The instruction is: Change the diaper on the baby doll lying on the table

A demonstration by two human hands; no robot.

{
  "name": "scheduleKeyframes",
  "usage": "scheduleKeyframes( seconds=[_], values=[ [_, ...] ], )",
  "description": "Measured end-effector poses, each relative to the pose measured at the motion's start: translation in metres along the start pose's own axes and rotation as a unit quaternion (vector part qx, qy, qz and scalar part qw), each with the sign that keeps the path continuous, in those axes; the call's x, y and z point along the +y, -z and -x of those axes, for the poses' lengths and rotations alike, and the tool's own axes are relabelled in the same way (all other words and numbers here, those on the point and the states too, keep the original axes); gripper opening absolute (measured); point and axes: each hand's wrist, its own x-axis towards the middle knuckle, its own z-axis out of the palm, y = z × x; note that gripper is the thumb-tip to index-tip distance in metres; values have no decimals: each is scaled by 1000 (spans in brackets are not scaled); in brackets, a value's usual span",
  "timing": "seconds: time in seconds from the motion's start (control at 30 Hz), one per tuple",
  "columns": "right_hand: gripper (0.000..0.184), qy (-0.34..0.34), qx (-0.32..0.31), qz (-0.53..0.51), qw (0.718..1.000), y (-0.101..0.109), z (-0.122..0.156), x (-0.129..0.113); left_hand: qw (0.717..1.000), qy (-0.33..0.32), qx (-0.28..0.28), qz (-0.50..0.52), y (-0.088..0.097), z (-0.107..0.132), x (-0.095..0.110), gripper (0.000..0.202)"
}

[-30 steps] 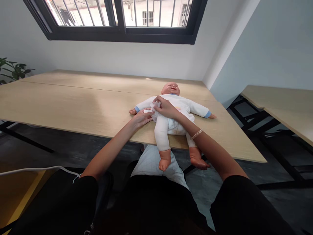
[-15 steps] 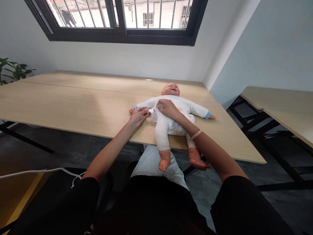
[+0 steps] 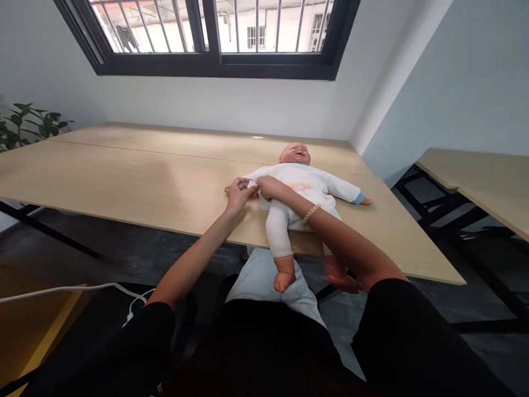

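Observation:
A baby doll (image 3: 314, 179) in a white outfit with blue cuffs lies on its back on the table, its feet hanging past the near edge. At its hip, on the left of the view, a thin white flap (image 3: 263, 203) that looks like the side of a diaper sticks out. My left hand (image 3: 239, 194) has its fingers bent and pinched on a small white edge of it. Close against it, my right hand (image 3: 270, 187) is closed at the same flap, its forearm crossing over the doll's belly and leg. The right fingertips are mostly hidden.
The wooden table (image 3: 144, 182) stretches left toward a green plant (image 3: 37, 121). A second table (image 3: 487, 176) stands at the right. Behind is a barred window (image 3: 215, 60). A white cable (image 3: 82, 288) runs over a black seat at lower left.
My right hand has moved left off the doll's belly to the flap, meeting my left hand. The left fingers have curled from stretched to pinching. The view has shifted slightly.

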Motion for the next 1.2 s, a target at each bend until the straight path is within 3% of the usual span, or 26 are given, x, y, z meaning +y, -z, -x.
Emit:
scheduleKeyframes(
  seconds=[0.1,0.2,0.3,0.43,0.63,0.9,1.07,1.13,1.2],
  values=[
    [37,12,-2,-15,1000,11,10,11,1000,-2,-7,1,-1,4,3,36],
    [54,29,86,-49,995,24,27,25,1000,0,-18,10,-3,7,6,33],
    [46,71,143,-116,980,29,47,32,998,20,-51,24,-10,8,12,32],
    [40,118,117,-191,967,24,66,31,994,48,-99,28,-31,9,21,31],
    [17,39,204,-187,960,12,69,33,983,4,-180,-43,-55,15,28,20],
    [8,46,225,-292,928,13,74,43,987,-20,-154,-46,-49,11,22,23],
    [6,7,248,-298,922,14,76,43,986,-48,-150,-62,-53,2,23,17],
    [8,4,263,-283,922,15,77,44,983,-54,-165,-63,-56,-5,22,5],
    [9,10,279,-231,932,16,79,43,978,-39,-196,-62,-59,-15,19,11]
  ],
)
